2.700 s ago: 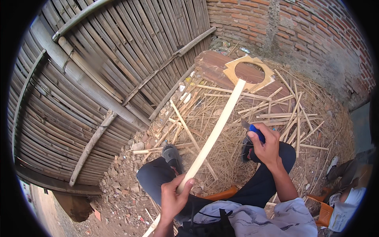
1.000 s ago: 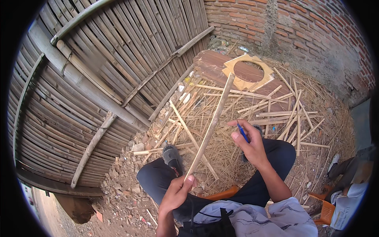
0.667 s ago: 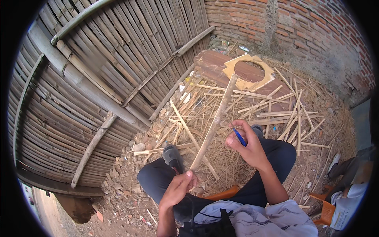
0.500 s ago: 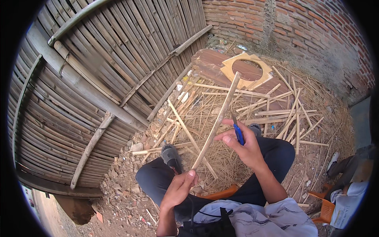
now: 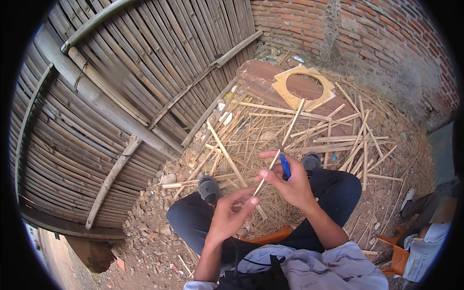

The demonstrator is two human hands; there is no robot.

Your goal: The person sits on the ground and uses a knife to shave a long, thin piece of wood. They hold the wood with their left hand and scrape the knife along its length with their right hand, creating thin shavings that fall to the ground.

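The left hand (image 5: pixel 231 212) pinches the near end of a pale narrow strip (image 5: pixel 291 129) between thumb and fingertips. The right hand (image 5: pixel 295 186) is curled about the blue handle of a knife (image 5: pixel 285 166), its thumb and forefinger set close on either side of the strip; whether the blade actually touches the wood is hard to tell at this size. The strip slants away from the person, its far tip showing against the near edge of a tan board (image 5: pixel 281 88) with a round hole cut in it, and both hands are on the person's side of that board. Under the board lies a reddish-brown plank (image 5: pixel 256 79), reaching out past it to the left. Nearer than the board and to its right, loose pale strips (image 5: pixel 338 139) lie crossed over one another on dry straw (image 5: pixel 278 212), which spreads down between the person's grey left shoe (image 5: pixel 209 188) and right shoe (image 5: pixel 312 160). Left of the board stands a bamboo wall (image 5: pixel 159 67); behind it and to its right runs a brick wall (image 5: pixel 372 36). Well to the right and nearer than the board, another person's trouser leg (image 5: pixel 419 210) shows beside an orange chair (image 5: pixel 399 261).
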